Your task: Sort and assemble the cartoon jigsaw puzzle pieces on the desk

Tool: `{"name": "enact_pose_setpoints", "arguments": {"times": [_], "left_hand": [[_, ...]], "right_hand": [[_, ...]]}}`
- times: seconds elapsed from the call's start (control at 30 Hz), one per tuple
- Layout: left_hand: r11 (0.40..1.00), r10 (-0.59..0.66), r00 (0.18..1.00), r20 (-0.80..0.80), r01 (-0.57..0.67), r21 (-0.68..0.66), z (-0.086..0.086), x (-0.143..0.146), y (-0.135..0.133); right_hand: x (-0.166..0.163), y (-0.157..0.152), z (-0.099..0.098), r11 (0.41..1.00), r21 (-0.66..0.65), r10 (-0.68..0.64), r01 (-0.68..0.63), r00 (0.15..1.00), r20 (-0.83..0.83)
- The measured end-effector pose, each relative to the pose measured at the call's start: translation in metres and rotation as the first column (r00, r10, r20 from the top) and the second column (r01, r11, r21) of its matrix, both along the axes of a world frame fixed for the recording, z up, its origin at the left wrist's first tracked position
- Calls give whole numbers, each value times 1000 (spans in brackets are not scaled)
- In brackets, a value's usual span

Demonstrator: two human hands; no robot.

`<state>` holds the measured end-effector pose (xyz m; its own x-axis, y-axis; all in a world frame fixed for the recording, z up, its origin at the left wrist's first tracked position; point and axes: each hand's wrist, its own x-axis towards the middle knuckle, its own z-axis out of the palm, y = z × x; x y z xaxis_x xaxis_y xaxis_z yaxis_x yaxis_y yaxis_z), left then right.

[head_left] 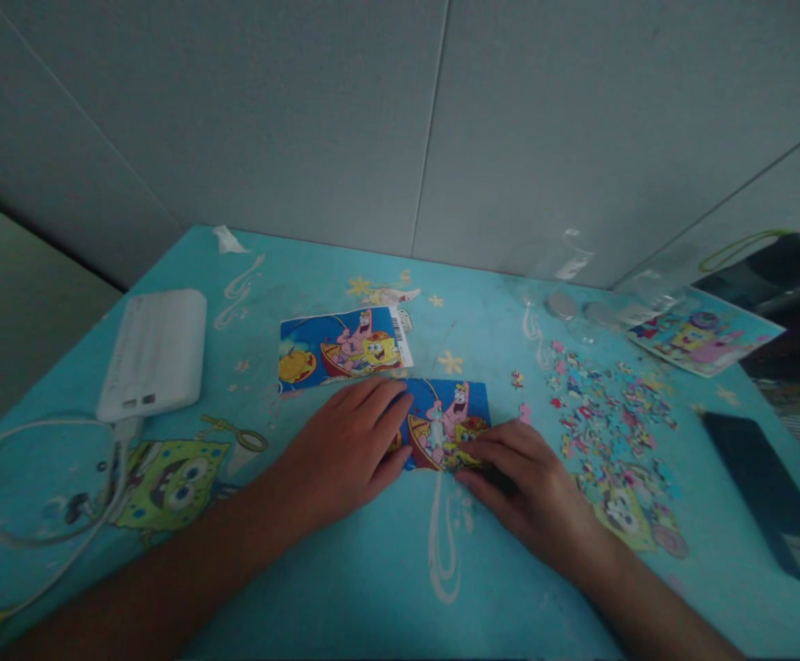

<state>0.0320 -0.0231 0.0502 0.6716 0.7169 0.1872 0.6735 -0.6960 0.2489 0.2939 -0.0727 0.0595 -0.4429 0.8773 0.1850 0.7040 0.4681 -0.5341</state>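
Note:
A small, partly assembled cartoon jigsaw puzzle (449,415) lies in the middle of the turquoise printed tablecloth (344,588). My left hand (344,450) rests flat on the puzzle's left part, fingers stretched out and close together. My right hand (523,477) presses on the puzzle's lower right corner with fingers bent down onto the pieces. A printed reference card (341,349) with the same cartoon picture lies just behind the puzzle.
Several loose puzzle pieces (606,413) are scattered to the right. A white power bank (155,353) with a cable (34,542) sits at left. A dark phone (761,482) lies at right, another picture card (706,341) and clear plastic containers (565,275) at back right.

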Motion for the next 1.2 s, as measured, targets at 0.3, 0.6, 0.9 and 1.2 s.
{"name": "enact_pose_setpoints", "arguments": {"times": [0.3, 0.6, 0.9, 1.2], "left_hand": [[1000, 6, 1000, 8, -6, -20, 1, 0, -1], [1000, -7, 1000, -6, 7, -17, 2, 1, 1], [1000, 2, 1000, -12, -2, -17, 3, 1, 0], [1000, -3, 1000, -1, 3, -13, 2, 2, 1]], "right_hand": [[-4, 0, -3, 1000, -24, 6, -4, 997, 81], [-5, -1, -2, 997, -72, -39, 41, 999, 36], [-6, -1, -4, 1000, -24, -6, 7, 998, 55], [-8, -2, -6, 997, -49, -57, 58, 998, 23]]}}
